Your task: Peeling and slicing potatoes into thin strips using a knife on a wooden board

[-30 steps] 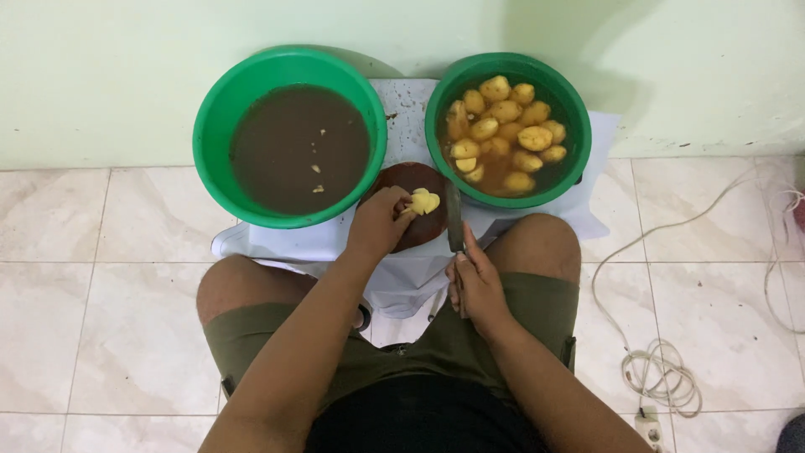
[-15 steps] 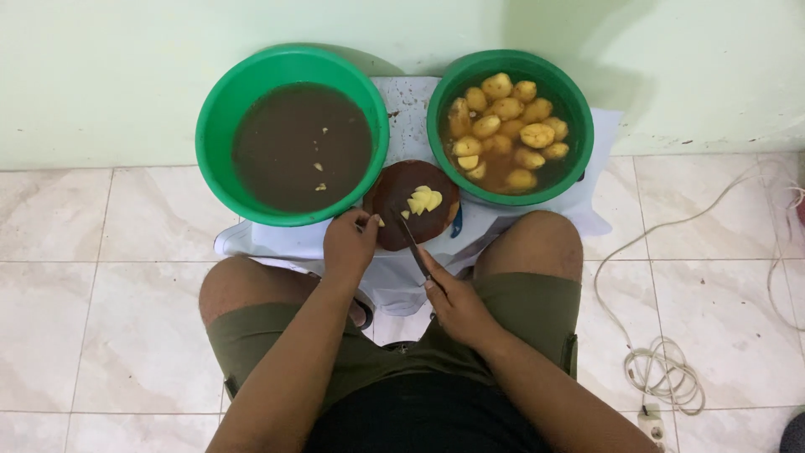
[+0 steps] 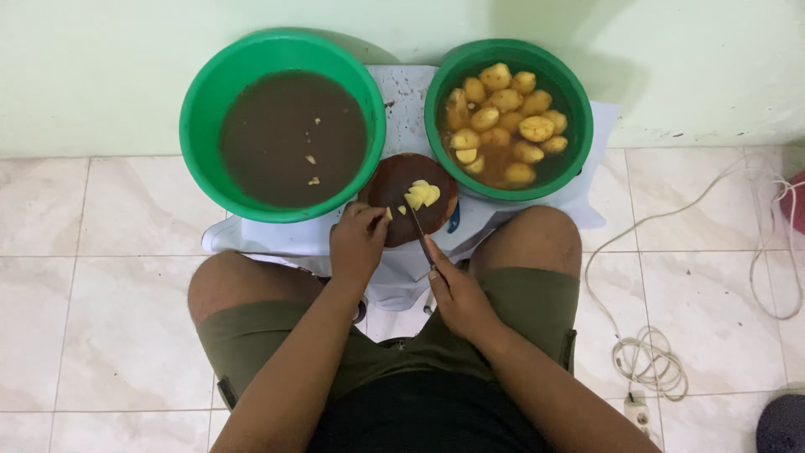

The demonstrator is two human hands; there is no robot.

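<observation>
The right hand [image 3: 459, 294] is closed around the handle of a knife [image 3: 419, 232], whose blade tip rests on the round dark cutting board [image 3: 394, 189] beside a small heap of pale potato slices [image 3: 422, 195]. The left hand [image 3: 356, 243] sits at the board's near edge, fingers curled on a small potato piece [image 3: 387, 215]. Behind the board on the left stands a green basin of murky brown water [image 3: 293, 138]; on the right, a second green basin [image 3: 509, 117] holds peeled potatoes [image 3: 503, 117] in water. Both basins rest on a white cloth [image 3: 407, 92] against the wall. A white cable [image 3: 654, 352] lies coiled on the tiled floor, well apart to the right.
</observation>
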